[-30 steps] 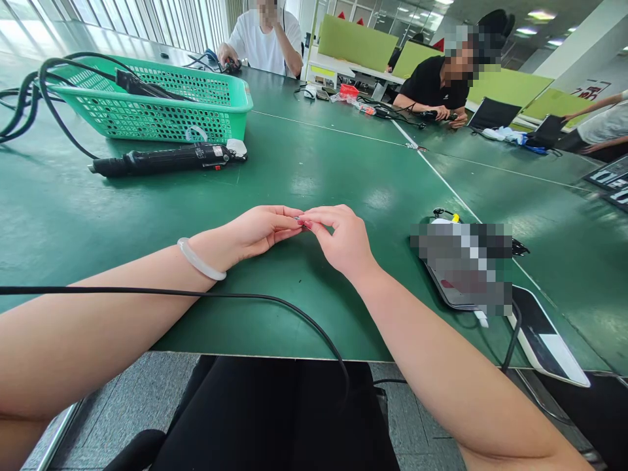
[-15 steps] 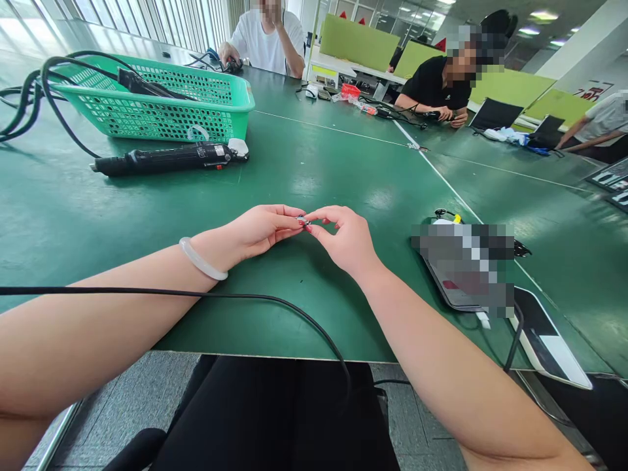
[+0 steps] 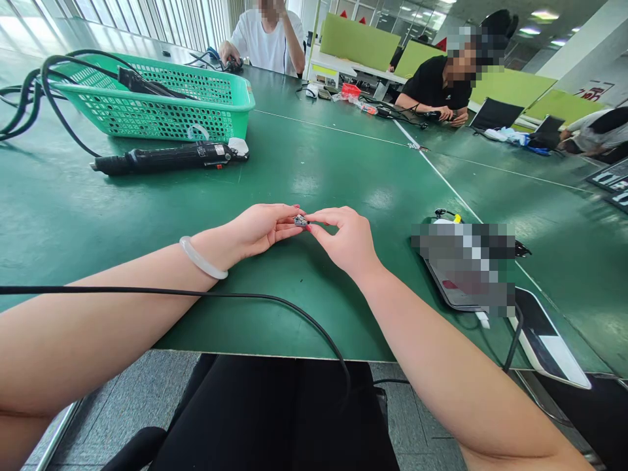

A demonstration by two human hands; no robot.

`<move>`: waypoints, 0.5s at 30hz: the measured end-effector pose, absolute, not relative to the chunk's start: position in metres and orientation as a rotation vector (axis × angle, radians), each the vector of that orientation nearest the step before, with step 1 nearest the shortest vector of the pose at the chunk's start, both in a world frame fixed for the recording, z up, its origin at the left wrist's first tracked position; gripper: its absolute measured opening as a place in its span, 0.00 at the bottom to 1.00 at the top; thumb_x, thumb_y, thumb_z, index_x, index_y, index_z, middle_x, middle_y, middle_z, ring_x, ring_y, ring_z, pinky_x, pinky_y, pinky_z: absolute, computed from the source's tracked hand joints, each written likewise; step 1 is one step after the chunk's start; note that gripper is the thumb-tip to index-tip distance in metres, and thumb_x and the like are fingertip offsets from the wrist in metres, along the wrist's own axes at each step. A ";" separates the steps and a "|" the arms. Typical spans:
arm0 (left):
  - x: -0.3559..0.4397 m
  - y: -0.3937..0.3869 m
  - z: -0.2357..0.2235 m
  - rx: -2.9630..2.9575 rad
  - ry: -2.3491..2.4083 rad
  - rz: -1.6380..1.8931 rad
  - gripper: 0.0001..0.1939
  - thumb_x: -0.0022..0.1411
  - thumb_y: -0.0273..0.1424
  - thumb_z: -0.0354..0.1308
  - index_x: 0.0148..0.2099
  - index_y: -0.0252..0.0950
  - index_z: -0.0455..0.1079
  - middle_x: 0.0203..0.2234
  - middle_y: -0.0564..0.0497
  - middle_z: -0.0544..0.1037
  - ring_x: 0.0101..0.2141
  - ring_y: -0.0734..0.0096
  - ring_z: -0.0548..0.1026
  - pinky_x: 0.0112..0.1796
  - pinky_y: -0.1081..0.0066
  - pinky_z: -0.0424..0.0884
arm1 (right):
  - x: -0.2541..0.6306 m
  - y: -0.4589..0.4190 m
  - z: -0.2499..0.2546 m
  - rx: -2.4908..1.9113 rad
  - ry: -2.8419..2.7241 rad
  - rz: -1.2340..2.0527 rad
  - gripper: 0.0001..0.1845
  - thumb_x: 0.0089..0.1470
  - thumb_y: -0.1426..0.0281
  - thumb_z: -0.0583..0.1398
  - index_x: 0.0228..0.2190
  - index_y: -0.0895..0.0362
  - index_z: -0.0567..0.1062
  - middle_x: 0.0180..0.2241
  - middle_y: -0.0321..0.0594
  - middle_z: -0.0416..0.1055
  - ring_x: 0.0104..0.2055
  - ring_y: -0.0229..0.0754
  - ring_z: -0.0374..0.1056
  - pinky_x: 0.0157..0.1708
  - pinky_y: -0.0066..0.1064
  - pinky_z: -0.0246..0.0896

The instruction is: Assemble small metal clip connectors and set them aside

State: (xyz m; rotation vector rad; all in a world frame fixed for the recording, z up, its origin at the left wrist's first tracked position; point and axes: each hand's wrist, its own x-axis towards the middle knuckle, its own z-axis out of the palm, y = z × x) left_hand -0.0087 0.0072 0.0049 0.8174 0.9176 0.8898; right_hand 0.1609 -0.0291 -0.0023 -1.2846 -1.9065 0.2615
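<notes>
A tiny silver-and-dark metal part sits between my two hands above the green tabletop; its exact kind is too small to make out. My left hand, with a pale bangle on the wrist, has the part between its raised thumb and the fingers beneath. From the other side, my right hand pinches the part's right end between thumb and index finger. Behind my left hand, a black electric screwdriver lies on the table.
A green mesh basket with black cables stands back left. A black cable crosses over my left forearm. To the right lie a dark, partly blurred device and a black-and-white slab. Other people sit around the far table edges.
My left thumb has lifted slightly, and more of the metal part shows between the fingertips. At far right, another person has bent forward.
</notes>
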 end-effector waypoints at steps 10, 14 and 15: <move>-0.007 0.003 0.005 1.015 0.975 0.869 0.03 0.58 0.23 0.58 0.30 0.30 0.70 0.29 0.50 0.75 0.32 0.78 0.75 0.42 0.73 0.72 | 0.160 -0.029 -0.003 -1.243 -1.950 0.271 0.09 0.52 0.71 0.60 0.35 0.50 0.80 0.37 0.34 0.78 0.41 0.42 0.69 0.43 0.39 0.65; -0.004 0.000 0.008 1.186 1.036 0.894 0.04 0.58 0.26 0.59 0.31 0.31 0.69 0.29 0.49 0.76 0.32 0.77 0.75 0.42 0.71 0.73 | 0.160 -0.029 -0.002 -1.272 -1.917 0.296 0.11 0.50 0.71 0.60 0.36 0.51 0.79 0.35 0.35 0.78 0.37 0.41 0.67 0.37 0.36 0.64; -0.004 -0.001 0.008 1.217 1.039 0.891 0.04 0.58 0.26 0.59 0.31 0.31 0.69 0.29 0.49 0.77 0.32 0.77 0.75 0.42 0.70 0.73 | 0.161 -0.029 -0.002 -1.286 -1.905 0.297 0.11 0.50 0.71 0.60 0.36 0.51 0.79 0.35 0.35 0.77 0.35 0.40 0.66 0.36 0.35 0.64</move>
